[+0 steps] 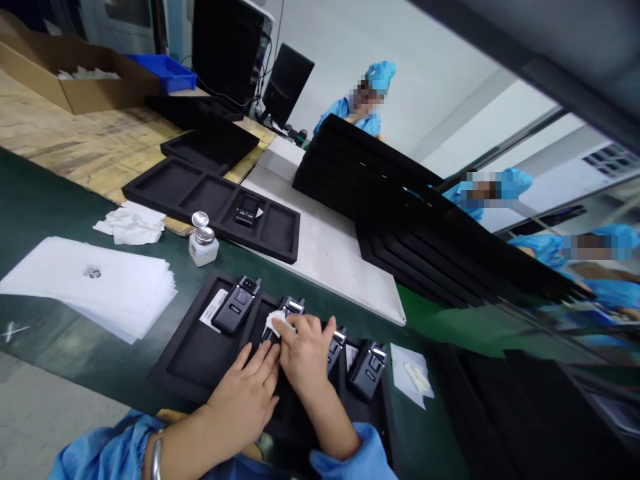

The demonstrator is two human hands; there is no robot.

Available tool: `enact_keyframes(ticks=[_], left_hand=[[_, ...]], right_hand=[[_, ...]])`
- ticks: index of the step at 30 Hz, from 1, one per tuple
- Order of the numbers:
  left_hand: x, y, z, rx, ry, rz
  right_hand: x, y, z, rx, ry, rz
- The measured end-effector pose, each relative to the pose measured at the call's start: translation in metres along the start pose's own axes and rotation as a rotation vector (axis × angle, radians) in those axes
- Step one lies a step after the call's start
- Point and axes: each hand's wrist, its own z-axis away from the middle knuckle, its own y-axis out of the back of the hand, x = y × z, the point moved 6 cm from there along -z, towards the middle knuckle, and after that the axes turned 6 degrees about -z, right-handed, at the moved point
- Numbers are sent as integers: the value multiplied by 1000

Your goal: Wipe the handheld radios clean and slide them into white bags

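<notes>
A black foam tray [183, 363] lies before me, holding several black handheld radios with stub antennas. One radio [235, 308] rests at its left beside a white label, another [369, 370] at its right. My right hand [306, 350] pinches a white wipe [275, 323] against the radio between them [293, 305]. With fingers stretched out, my left hand [245, 390] rests over that radio's lower end and hides most of it. A further radio [336, 347] shows partly behind my right hand.
Beyond the tray stand a pump bottle [203, 248], crumpled wipes [131, 224] and a stack of white sheets [100, 280]. A second foam tray [213, 207] holds one device [247, 211]. Stacked black trays [395, 193] rise at the back right. Several co-workers sit beyond.
</notes>
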Motion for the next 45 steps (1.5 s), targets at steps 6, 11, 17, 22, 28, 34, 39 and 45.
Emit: enact_keyframes(ticks=[6, 11, 17, 22, 28, 34, 39, 45], left_hand=[[-1, 2, 0, 14, -35, 1], [-2, 1, -1, -3, -43, -21], [-2, -2, -1, 14, -19, 36], [-7, 12, 5, 68, 15, 121], [-50, 39, 31, 201, 219, 125], [-73, 34, 42, 173, 299, -39], [-69, 30, 41, 135, 239, -86], [-71, 28, 43, 156, 261, -106]], right_hand=[[15, 8, 19, 69, -47, 4], [-3, -4, -12, -22, 29, -14], [22, 7, 23, 58, 36, 14], [19, 18, 40, 90, 78, 9], [-52, -2, -19, 59, 124, -124], [-83, -35, -61, -66, 173, -90], [-73, -29, -48, -21, 151, -75], [-86, -37, -65, -102, 193, -55]])
